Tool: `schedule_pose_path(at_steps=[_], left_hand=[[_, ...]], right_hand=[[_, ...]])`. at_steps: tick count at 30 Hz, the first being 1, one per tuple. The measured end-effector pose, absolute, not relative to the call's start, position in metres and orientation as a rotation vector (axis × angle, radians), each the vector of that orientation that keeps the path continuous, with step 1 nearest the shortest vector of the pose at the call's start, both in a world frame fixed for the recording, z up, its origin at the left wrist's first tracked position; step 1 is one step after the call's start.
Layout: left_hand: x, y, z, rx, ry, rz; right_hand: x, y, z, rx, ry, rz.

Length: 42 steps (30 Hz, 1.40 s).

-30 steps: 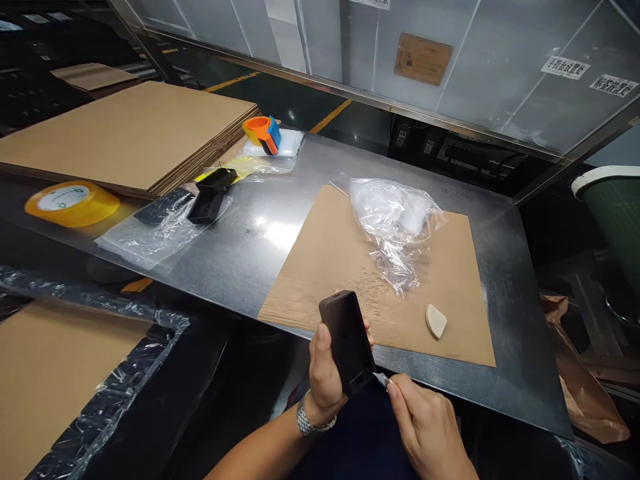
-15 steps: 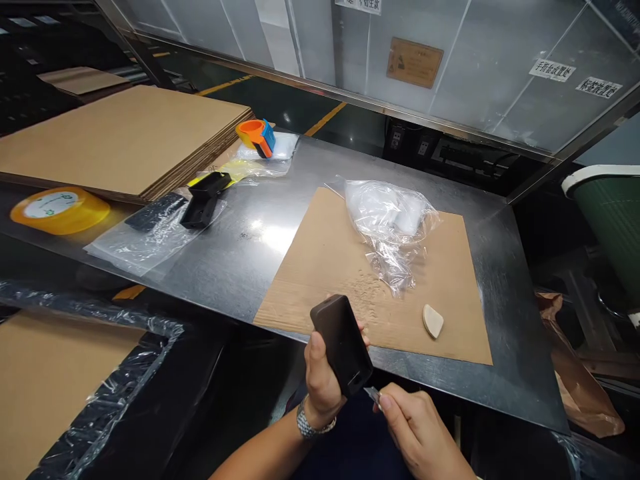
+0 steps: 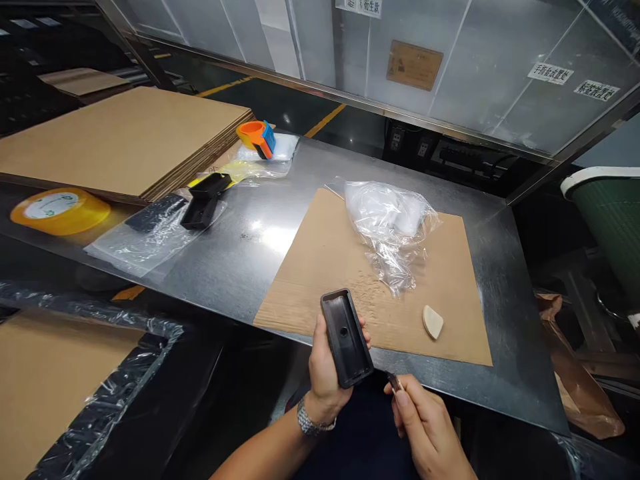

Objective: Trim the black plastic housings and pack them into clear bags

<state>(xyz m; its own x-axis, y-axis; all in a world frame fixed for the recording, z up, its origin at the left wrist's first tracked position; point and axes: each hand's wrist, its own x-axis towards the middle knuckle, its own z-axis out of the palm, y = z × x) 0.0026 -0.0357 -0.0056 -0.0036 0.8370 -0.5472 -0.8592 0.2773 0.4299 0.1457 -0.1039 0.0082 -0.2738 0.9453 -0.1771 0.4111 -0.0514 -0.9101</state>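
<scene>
My left hand (image 3: 327, 373) is closed around a black rectangular tray-like part (image 3: 346, 339), its hollow side with a small round hole facing up toward me. Between the thumb and fingers of my right hand (image 3: 425, 420) is a small blade (image 3: 394, 382), its tip just to the right of the black part and apart from it. Beyond my hands lies a cardboard sheet (image 3: 305, 280). On it are a pale, rounded wedge-shaped piece (image 3: 433, 323) and a crumpled clear plastic bag (image 3: 385, 213) with white contents.
A metal table (image 3: 250, 267) carries everything. At left are two more black parts (image 3: 203, 200) on plastic bags, a yellow tape roll (image 3: 60, 211), a tape dispenser (image 3: 257, 139) and stacked cardboard (image 3: 125, 140). A metal-framed panel (image 3: 350, 67) stands along the back.
My left hand has turned the black part so its hollow inside now faces me. My right hand has moved slightly right with the blade, away from the part's lower end.
</scene>
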Motion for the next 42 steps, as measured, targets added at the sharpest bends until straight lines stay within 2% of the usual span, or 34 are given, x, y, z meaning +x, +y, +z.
schedule_pose_path(at_steps=[5,11,16,42], left_hand=[[0.005,-0.038,-0.007,0.028,0.872,1.434],[0.006,-0.045,-0.01,0.174,0.848,1.562],[0.007,-0.046,-0.014,0.272,0.807,1.646],[0.008,-0.053,-0.018,0.472,0.803,1.789]], right_hand=[[0.139,-0.108,0.005,-1.443,-1.896,1.224],[0.131,-0.111,0.0,-1.529,-2.138,0.875],[0.128,-0.109,0.006,-1.528,-2.25,0.776],[0.128,-0.114,-0.003,-1.62,-2.312,0.69]])
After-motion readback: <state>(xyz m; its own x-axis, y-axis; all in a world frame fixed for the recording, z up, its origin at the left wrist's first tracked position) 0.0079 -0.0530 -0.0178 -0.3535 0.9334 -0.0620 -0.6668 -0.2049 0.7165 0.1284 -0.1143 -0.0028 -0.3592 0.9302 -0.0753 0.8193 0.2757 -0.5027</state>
